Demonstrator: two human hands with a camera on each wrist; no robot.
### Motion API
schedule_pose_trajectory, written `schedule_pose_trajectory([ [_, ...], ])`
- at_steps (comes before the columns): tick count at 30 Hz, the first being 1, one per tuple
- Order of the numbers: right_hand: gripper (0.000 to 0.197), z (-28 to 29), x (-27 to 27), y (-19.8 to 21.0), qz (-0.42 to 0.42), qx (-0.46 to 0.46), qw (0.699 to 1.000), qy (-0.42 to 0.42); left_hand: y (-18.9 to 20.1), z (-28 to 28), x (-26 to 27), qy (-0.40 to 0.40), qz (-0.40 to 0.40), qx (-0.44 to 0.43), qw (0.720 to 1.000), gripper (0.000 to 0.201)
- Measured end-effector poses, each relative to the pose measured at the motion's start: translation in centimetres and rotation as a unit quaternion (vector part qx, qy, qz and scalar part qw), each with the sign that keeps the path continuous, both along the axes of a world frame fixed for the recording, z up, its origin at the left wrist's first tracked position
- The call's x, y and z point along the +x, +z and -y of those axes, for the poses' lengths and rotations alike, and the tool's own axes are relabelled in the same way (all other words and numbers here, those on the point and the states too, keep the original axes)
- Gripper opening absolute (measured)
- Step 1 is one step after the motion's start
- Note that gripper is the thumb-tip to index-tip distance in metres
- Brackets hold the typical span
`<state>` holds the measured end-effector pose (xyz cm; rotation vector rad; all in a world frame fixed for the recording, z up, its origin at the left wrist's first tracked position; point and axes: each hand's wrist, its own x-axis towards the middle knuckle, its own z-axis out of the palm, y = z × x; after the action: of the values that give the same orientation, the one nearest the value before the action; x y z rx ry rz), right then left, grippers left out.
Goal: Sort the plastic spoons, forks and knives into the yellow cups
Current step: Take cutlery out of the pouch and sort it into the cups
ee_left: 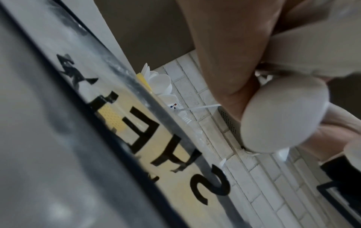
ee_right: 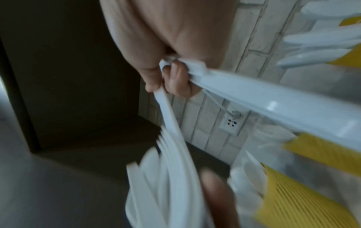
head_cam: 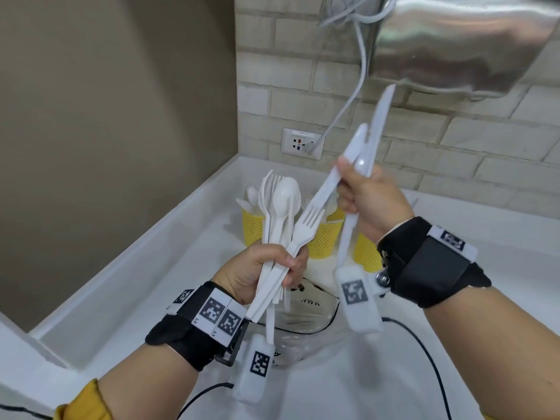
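Note:
My left hand (head_cam: 288,268) grips a bundle of white plastic spoons and forks (head_cam: 280,207), upright above the counter. My right hand (head_cam: 348,186) is higher, to the right. It holds white knives (head_cam: 380,119) with blades up and pinches another white piece (head_cam: 325,189) that slants down toward the bundle. Behind the hands stand three yellow mesh cups: left (head_cam: 252,227) with spoons, middle (head_cam: 322,239), and right (head_cam: 365,251), partly hidden by my right wrist. In the right wrist view, my fingers (ee_right: 176,80) clamp the knives (ee_right: 273,104) near the cups (ee_right: 322,152).
A clear plastic bag with black lettering (head_cam: 306,310) lies on the white counter (head_cam: 127,286) below my hands. A wall socket (head_cam: 301,144) with a grey cable sits in the brick backsplash. A steel appliance (head_cam: 454,40) hangs at upper right. A brown wall closes the left side.

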<state>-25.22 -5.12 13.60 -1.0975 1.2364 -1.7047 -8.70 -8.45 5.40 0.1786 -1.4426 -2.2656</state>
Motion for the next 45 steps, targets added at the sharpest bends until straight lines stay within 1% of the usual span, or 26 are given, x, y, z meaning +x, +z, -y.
schedule_pose_trajectory([
  [2,0.019,0.1,-2.3,1.2,0.005,-0.047,0.996,-0.078,-0.3,0.5,0.2,0.024,0.014,0.022,0.999,0.039],
  [4,0.023,0.1,-5.1,1.7,-0.102,-0.058,0.976,-0.183,-0.5,1.0,0.4,0.052,0.015,0.041,0.998,0.046],
  [6,0.032,-0.1,-7.6,1.5,-0.247,-0.03,0.926,-0.285,-0.5,1.3,0.6,0.073,0.001,0.065,0.995,0.047],
  [7,0.037,0.0,-8.6,1.0,-0.294,-0.019,0.902,-0.317,-0.4,1.4,0.6,0.081,-0.006,0.072,0.994,0.048],
  [8,0.039,0.1,-9.5,0.3,-0.324,-0.012,0.885,-0.335,-0.2,1.4,0.5,0.087,-0.012,0.073,0.994,0.05],
  [10,0.032,0.6,-10.9,-1.9,-0.358,0.016,0.864,-0.354,0.0,1.4,0.4,0.097,-0.015,0.065,0.993,0.046],
  [12,0.025,1.1,-11.8,-4.5,-0.367,0.075,0.861,-0.345,0.2,1.3,0.3,0.107,-0.013,0.062,0.992,0.039],
  [14,0.019,1.3,-12.1,-6.7,-0.374,0.148,0.866,-0.297,0.3,1.3,0.2,0.117,-0.014,0.069,0.991,0.038],
  [15,0.018,1.2,-12.0,-7.3,-0.377,0.177,0.867,-0.274,0.3,1.3,0.2,0.121,-0.015,0.076,0.99,0.038],
  [16,0.025,1.3,-12.1,-7.5,-0.374,0.189,0.869,-0.264,0.4,1.3,0.2,0.124,-0.017,0.083,0.989,0.037],
  [18,0.033,1.9,-12.6,-6.5,-0.327,0.146,0.889,-0.285,0.4,1.6,0.2,0.129,-0.025,0.098,0.987,0.035],
  [20,0.031,2.5,-12.6,-4.8,-0.223,0.04,0.924,-0.307,0.3,1.8,0.0,0.13,-0.04,0.12,0.983,0.038],
  [22,0.03,3.2,-12.7,-3.9,-0.151,-0.024,0.934,-0.324,0.4,1.9,-0.3,0.134,-0.056,0.147,0.978,0.035],
  [25,0.023,3.8,-12.9,-5.6,-0.206,0.014,0.929,-0.308,0.8,1.6,-0.8,0.165,-0.049,0.174,0.97,0.005],
  [28,0.02,4.3,-13.9,-8.5,-0.3,0.098,0.909,-0.272,1.2,1.6,-0.8,0.199,-0.043,0.188,0.961,0.012],
  [30,0.032,4.2,-14.2,-9.1,-0.307,0.123,0.903,-0.275,1.4,1.7,-0.9,0.233,-0.023,0.176,0.956,0.014],
  [32,0.041,3.9,-14.1,-8.6,-0.325,0.089,0.885,-0.321,1.5,1.8,-1.1,0.275,-0.008,0.169,0.947,0.011],
  [34,0.038,3.3,-12.9,-7.4,-0.379,0.011,0.854,-0.357,1.5,2.0,-1.4,0.306,-0.013,0.161,0.938,0.01],
  [35,0.031,2.9,-11.8,-6.7,-0.398,-0.028,0.85,-0.344,1.4,2.0,-1.6,0.322,-0.012,0.158,0.933,0.009],
  [36,0.021,2.4,-10.4,-5.9,-0.408,-0.06,0.858,-0.305,1.4,2.0,-1.8,0.343,-0.006,0.153,0.927,0.01],
  [37,0.012,1.7,-8.5,-5.3,-0.411,-0.075,0.877,-0.24,1.3,2.0,-2.0,0.366,0.005,0.148,0.919,0.012],
  [39,0.01,0.4,-4.4,-4.4,-0.402,-0.06,0.911,-0.068,1.3,1.8,-2.6,0.401,0.027,0.126,0.907,0.013],
  [40,0.012,-0.1,-2.6,-4.1,-0.407,-0.041,0.912,0.014,1.4,1.6,-2.9,0.409,0.038,0.11,0.905,0.014],
  [42,0.05,-0.9,0.3,-3.7,-0.48,-0.003,0.871,0.108,1.6,1.1,-3.5,0.41,0.058,0.079,0.907,0.017],
  [44,0.082,-1.0,2.0,-3.8,-0.58,0.021,0.806,0.12,1.8,0.8,-3.7,0.408,0.077,0.083,0.906,0.016],
  [45,0.09,-1.1,2.6,-3.9,-0.625,0.033,0.772,0.112,1.9,0.7,-3.6,0.405,0.08,0.101,0.905,0.014],
])
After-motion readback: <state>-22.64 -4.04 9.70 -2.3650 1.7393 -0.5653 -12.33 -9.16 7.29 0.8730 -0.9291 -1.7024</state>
